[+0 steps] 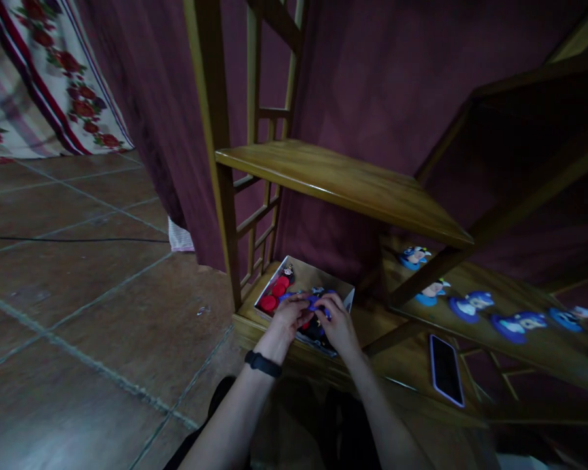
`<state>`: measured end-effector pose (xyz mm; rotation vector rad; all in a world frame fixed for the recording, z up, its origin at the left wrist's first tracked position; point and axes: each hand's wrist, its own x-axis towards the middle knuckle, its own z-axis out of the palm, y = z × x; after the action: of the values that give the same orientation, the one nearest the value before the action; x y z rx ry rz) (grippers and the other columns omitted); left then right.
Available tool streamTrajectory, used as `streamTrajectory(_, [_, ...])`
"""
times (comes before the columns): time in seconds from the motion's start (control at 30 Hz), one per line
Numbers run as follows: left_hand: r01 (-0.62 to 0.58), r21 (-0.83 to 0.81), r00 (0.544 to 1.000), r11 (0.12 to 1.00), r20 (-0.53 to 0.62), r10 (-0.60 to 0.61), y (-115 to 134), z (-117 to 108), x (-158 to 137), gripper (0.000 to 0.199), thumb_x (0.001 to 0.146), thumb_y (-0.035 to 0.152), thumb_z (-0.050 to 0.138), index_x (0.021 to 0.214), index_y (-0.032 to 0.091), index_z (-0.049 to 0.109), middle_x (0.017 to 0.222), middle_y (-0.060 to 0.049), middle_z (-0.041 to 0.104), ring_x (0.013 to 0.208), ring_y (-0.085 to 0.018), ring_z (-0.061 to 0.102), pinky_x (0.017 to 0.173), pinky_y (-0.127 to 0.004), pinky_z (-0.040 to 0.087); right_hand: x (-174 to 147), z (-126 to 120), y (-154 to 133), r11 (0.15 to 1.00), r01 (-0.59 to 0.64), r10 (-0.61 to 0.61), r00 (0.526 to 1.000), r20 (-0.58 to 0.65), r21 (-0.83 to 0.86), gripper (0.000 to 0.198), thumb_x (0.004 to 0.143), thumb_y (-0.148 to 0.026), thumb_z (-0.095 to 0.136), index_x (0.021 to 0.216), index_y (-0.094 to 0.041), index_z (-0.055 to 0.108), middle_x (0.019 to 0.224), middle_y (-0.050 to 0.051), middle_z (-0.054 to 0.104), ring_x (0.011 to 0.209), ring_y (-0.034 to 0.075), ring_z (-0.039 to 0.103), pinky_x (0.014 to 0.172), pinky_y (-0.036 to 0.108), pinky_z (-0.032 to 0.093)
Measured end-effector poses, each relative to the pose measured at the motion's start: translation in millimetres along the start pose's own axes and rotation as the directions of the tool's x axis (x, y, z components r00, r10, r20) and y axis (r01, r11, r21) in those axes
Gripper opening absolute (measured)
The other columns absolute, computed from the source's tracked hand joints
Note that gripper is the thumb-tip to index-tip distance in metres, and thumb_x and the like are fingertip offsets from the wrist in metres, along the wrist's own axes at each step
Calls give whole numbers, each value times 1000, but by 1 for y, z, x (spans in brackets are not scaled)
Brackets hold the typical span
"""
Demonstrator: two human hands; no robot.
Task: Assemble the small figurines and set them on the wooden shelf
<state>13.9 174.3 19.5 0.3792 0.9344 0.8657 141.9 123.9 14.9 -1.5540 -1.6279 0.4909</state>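
A shallow open cardboard box [310, 274] sits on the lowest shelf in front of me. Over it, my left hand [291, 312] and my right hand [337, 321] meet with bent fingers. Between their fingertips is a small blue-purple piece [313, 301], perhaps a figurine base; its exact shape is partly covered. Round red pieces [268, 303] lie at the box's left side, beside a small dark figurine [287, 271]. More small dark and blue items are in the box, partly hidden by my hands.
Wooden shelving surrounds the box, with a shelf board [333, 183] above it. On a shelf to the right stand several small figurines on blue bases [470, 305]. A phone [447, 370] lies on the lower shelf. A cable [78, 239] crosses the tiled floor at left.
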Motion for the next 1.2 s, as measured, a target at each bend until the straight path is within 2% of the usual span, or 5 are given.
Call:
streamTrajectory(0.1, [-52, -65, 998, 997, -40, 50, 2, 0, 4, 23, 67, -6, 60, 82, 12, 61, 69, -6, 65, 55, -12, 62, 55, -24, 54, 4, 4, 10, 959, -142, 164, 984, -74, 246, 14, 74, -31, 57, 86, -25, 60, 94, 3, 59, 93, 20, 56, 87, 35, 44])
streamTrajectory(0.23, [-111, -103, 992, 989, -68, 104, 4, 1, 6, 21, 68, -9, 57, 78, 9, 62, 69, -8, 66, 57, -13, 64, 56, -23, 55, 6, 1, 29, 573, -399, 478, 872, 104, 716, 20, 75, -32, 50, 90, -22, 59, 85, 5, 64, 80, 20, 61, 72, 37, 52])
streamTrajectory(0.43, [-68, -123, 997, 990, -40, 63, 0, 3, 5, 17, 68, -8, 58, 73, 8, 63, 70, -11, 68, 57, -15, 66, 59, -27, 57, 8, -3, 33, 299, -282, 453, 883, 125, 911, 19, 68, -20, 61, 87, -23, 61, 90, 1, 67, 93, 18, 63, 87, 40, 51])
streamTrajectory(0.67, [-85, -51, 996, 995, 3, 85, -4, 8, 5, 16, 71, -7, 55, 73, 7, 63, 67, -10, 68, 59, -15, 66, 63, -27, 58, 10, -3, 28, 386, -226, 421, 906, 48, 894, 30, 62, -20, 70, 90, -23, 60, 94, 0, 65, 91, 15, 62, 88, 34, 50])
streamTrajectory(1.2, [-83, 24, 996, 996, 27, 82, -3, 7, 2, 5, 66, 4, 70, 69, 7, 68, 62, -6, 67, 53, -11, 62, 58, -21, 56, 13, 4, 28, 834, -184, 245, 968, -50, 521, 36, 72, -27, 58, 107, -24, 57, 97, 1, 66, 87, 17, 62, 82, 30, 49])
